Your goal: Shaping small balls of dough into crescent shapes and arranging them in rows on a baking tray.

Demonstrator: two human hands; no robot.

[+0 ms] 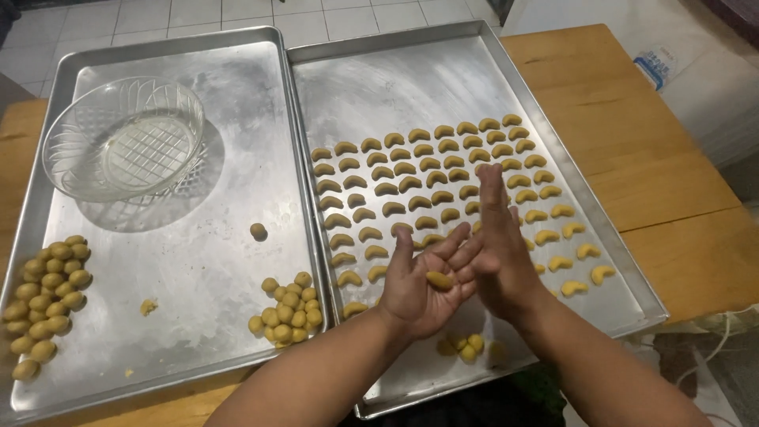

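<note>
Head view, looking down on a wooden desk (pixel 632 150) carrying two metal trays side by side.

Left hand (pixel 419 289): palm up, fingers spread apart, over the near part of the right tray (pixel 443 71). A small oblong dough piece (pixel 439 280) lies on the palm. Nothing is pinched; the piece simply rests there.

Right hand (pixel 496 253): flat, fingers straight and held together, pointing to 12 o'clock. It stands on edge at 3 o'clock of the left hand, its palm against the left fingertips. Cannot tell whether it touches the dough piece.

Right tray: rows of crescent-shaped dough pieces (pixel 427 164) cover its middle and run to 4 o'clock, partly hidden under both hands. A few dough lumps (pixel 466 346) lie at 6 o'clock of the hands, below the wrists.

Left tray (pixel 237 103): clear glass bowl (pixel 124 138) at 11 o'clock. Large pile of dough balls (pixel 47 296) along the 8 o'clock edge. Smaller pile (pixel 288 310) at 5 o'clock, just beside the seam between the trays. Single ball (pixel 258 231) apart, near the middle right. Small crumb (pixel 148 307) between the two piles.
</note>
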